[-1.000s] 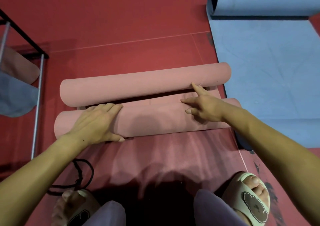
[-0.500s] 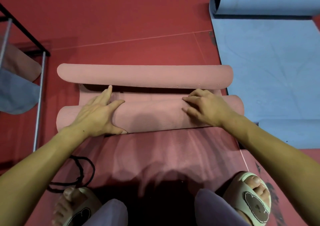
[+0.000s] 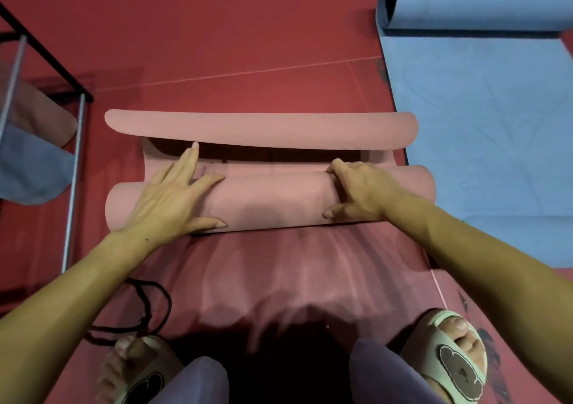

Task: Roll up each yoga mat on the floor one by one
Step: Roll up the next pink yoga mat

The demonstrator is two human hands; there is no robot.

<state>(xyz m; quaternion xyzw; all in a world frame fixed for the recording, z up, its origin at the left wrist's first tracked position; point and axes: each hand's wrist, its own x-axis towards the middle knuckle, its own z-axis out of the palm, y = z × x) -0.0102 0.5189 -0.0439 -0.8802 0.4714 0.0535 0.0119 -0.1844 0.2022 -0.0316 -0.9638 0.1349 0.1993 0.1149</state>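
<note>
My left hand (image 3: 173,199) lies flat on the near roll of the pink yoga mat (image 3: 273,200), fingers (image 3: 189,161) straight and spread, the longest reaching past the roll onto the flat strip of mat beyond it; thumb stretched along the roll's near side. My right hand (image 3: 361,191) sits on the same roll toward its right end, fingers (image 3: 338,168) curled over the far side of the roll and thumb pressed on the near side, so it grips the roll. The mat is rolled from both ends: the near roll under my hands, a second curled roll (image 3: 263,129) just beyond, a narrow flat strip showing between them. All of it lies on the red floor (image 3: 232,41). A blue yoga mat (image 3: 483,118) lies to the right, partly unrolled, its rolled end at the far side. A metal rack (image 3: 73,168) stands at left. A black cord (image 3: 148,307) loops on the floor by my left foot; both feet wear pale slippers (image 3: 455,369).
</note>
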